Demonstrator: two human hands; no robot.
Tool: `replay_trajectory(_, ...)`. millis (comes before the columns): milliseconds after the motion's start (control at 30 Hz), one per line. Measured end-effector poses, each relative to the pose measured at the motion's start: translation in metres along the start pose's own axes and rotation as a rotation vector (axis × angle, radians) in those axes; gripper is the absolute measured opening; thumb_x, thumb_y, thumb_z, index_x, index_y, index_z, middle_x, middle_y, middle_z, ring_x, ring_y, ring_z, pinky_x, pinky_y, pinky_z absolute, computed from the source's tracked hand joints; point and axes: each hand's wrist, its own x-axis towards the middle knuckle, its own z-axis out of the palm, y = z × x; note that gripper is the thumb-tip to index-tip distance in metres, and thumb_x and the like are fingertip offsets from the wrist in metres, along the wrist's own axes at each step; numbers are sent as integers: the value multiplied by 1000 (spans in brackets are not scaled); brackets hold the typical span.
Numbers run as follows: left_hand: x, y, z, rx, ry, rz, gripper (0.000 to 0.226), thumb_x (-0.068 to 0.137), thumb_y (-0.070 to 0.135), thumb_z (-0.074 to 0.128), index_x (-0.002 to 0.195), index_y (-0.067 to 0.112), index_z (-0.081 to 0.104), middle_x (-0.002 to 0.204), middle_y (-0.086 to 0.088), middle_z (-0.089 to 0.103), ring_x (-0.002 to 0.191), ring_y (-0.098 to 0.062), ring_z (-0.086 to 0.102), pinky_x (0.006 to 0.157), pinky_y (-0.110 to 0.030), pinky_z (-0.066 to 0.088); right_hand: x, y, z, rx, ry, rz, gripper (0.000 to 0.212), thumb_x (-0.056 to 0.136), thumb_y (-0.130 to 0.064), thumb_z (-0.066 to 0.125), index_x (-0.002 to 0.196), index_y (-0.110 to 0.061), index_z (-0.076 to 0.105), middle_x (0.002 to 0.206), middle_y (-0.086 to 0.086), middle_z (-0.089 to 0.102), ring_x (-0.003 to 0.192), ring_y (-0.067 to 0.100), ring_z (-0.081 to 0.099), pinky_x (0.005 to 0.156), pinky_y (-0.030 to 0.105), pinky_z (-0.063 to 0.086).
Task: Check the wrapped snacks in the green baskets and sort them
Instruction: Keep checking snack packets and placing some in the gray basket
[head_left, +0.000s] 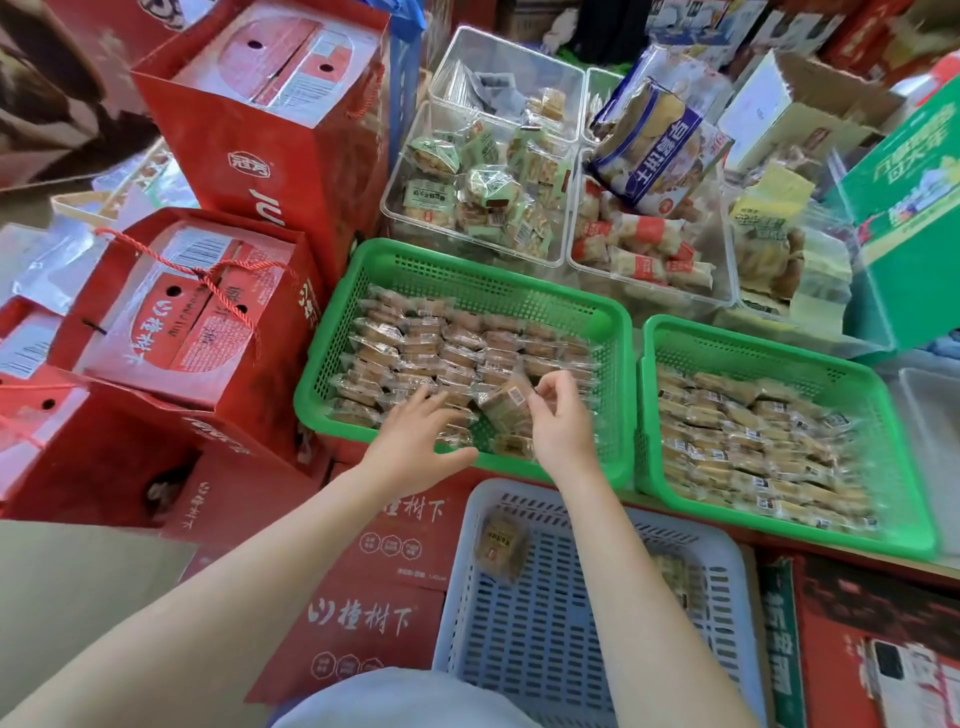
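— Nearest the person, at six o'clock, what sits there?

— The grey crate (597, 613), pulled in close so rejects or picks drop straight down from the hands. One wrapped snack (501, 545) lies at its ten o'clock corner, and another seems to show by the right arm, mostly hidden.

— And the hands?

— Both are over the left basket (467, 291). The left hand (415, 441) has straight, spread fingers resting on the packs, likely steadying the rows while the other works. The right hand (561, 426) pinches one lifted pack (506, 400) between thumb and fingertips, tilted label-up, probably so its print can be read.

— Where is that pack exactly?

— Raised just above the near edge of the rows, at the basket's five o'clock, beside a bare patch of mesh.

— And the second basket?

— The right basket (779, 358), at three o'clock, touching the first, is filled with flat rows, labels showing; that looks like finished or waiting stock, which one cannot tell.

— Farther off?

— At twelve o'clock, clear bins (467, 171) of other snacks. At nine to eleven, red gift boxes (182, 312) stacked out of reach, plainly not part of the sorting.
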Motion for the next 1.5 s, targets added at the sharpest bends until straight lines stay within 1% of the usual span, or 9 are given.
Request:
replay_trajectory(167,-24,22,-13,-548,128,-89,58,95,45,65,147,26,48,149,6,51,139,-14,45,113,-38,40,-20,0,-17,311,164,182,4,103,-18,50,99,-19,49,94,-2,55,87,19,55,76,32,48)
replay_trajectory(333,-50,51,-29,-1311,-24,-162,42,94,28,68,133,17,61,126,-10,68,110,-21,69,78,-34,60,-51,-7,-24,601,-3,266,6,102,-19,50,99,-16,54,112,22,65,107,41,64,92,62,52)
replay_trajectory(500,-83,57,-33,-1467,-140,-128,42,81,20,73,122,12,67,110,-14,73,92,-22,71,62,-25,60,-90,-12,-25,544,-72,138,49,100,-52,50,100,-3,56,94,19,67,87,31,66,84,45,53)
replay_trajectory(600,-102,61,-31,-1595,-176,-120,47,84,23,69,130,11,62,112,-14,71,93,-19,70,64,-23,58,-106,-13,-26,482,75,56,38,105,-42,46,85,-11,55,70,-3,54,65,12,51,65,28,43)
replay_trajectory(733,-131,65,-27,-1786,-184,-162,45,85,20,65,129,14,64,110,-10,69,92,-18,69,64,-26,59,-129,-18,-23,457,114,59,34,105,-41,45,76,-26,55,77,6,54,68,20,50,59,32,41)
replay_trajectory(900,-166,58,-26,-1782,-203,-141,46,86,14,63,131,4,63,113,-13,68,93,-19,65,66,-26,61,-166,-27,-16,796,5,194,32,104,-35,50,76,-21,56,68,4,57,41,11,37,36,20,25)
replay_trajectory(1067,-196,48,-23,-1764,-256,-80,34,91,14,59,123,3,64,108,-15,69,84,-16,69,63,-25,60,-196,-28,-6,972,-90,247,30,99,-37,55,75,-22,62,69,6,57,37,9,28,36,22,20)
replay_trajectory(1233,-205,29,-16,-1673,-71,-203,31,95,2,60,126,2,63,111,-19,72,91,-22,71,71,-28,60,-211,-26,4,599,136,97,31,104,-37,51,76,-28,62,76,4,64,66,18,62,58,38,55)
replay_trajectory(1500,-214,18,-8,-1426,-23,-164,13,96,6,63,98,-6,68,100,-22,69,82,-20,68,75,-25,60,-229,-30,7,427,254,-19,30,104,-34,49,88,-11,61,65,-3,51,57,9,45,55,21,40)
